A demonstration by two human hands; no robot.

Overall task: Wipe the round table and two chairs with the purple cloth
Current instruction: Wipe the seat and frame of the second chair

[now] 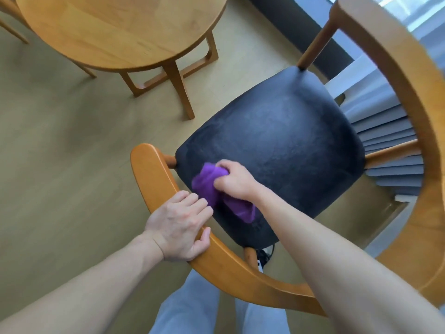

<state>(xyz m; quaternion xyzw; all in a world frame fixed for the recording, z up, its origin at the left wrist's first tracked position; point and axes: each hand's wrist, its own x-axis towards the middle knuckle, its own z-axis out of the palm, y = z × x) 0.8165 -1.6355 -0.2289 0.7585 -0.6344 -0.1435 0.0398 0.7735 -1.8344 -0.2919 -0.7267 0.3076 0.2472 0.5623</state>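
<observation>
While bunched in the right hand point(232, 180) at the near left corner of the black seat point(277, 145), purple cloth point(212, 191) pressed to the chair point(397, 75), fingers curled tight round it. Left hand point(179, 229) wrapped over the curved wooden armrest point(154, 174), just beside the cloth, steadying. Unwiped seat stretching away up and right, toward the far backrest: likely a push outward. Round table point(120, 27) well apart, upper left.

No legible text, label, brand, number or sign found on any surface in view.
</observation>
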